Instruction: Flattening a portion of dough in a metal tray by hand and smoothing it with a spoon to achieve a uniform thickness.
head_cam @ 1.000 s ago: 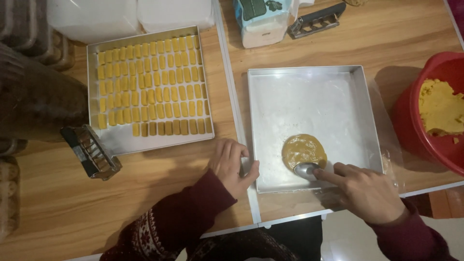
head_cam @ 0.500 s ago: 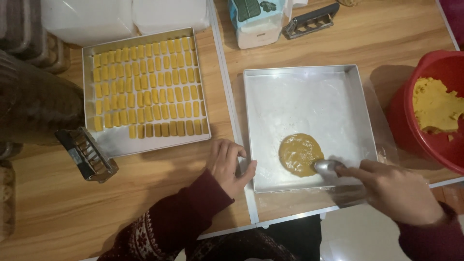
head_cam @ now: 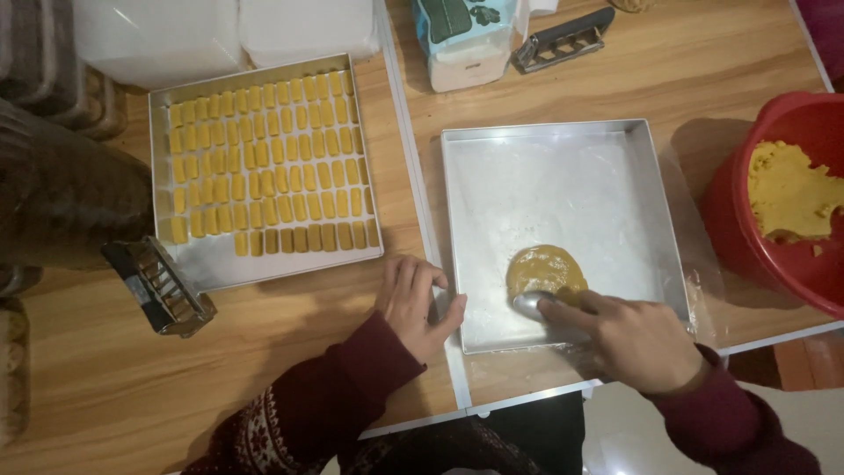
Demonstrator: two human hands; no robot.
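A square metal tray (head_cam: pixel 563 145) dusted with flour lies on the wooden table, with a flat round patch of yellow dough (head_cam: pixel 547 266) near its front edge. My right hand (head_cam: pixel 629 339) grips a metal spoon (head_cam: pixel 530 304) whose bowl presses on the near side of the dough. My left hand (head_cam: pixel 413 303) rests on the table and holds the tray's front left corner. A red bowl (head_cam: pixel 747 237) with more yellow dough (head_cam: pixel 791 189) stands at the right.
A second tray (head_cam: pixel 189 259) at the left holds several rows of small yellow dough bars. A metal grid cutter (head_cam: pixel 158 286) lies at its front left corner. At the back stand white boxes (head_cam: pixel 158 31), a carton (head_cam: pixel 466 40) and another metal tool (head_cam: pixel 563 40).
My right hand drew right and back with the spoon, then returned to press the dough's near edge. My left hand stays on the tray corner.
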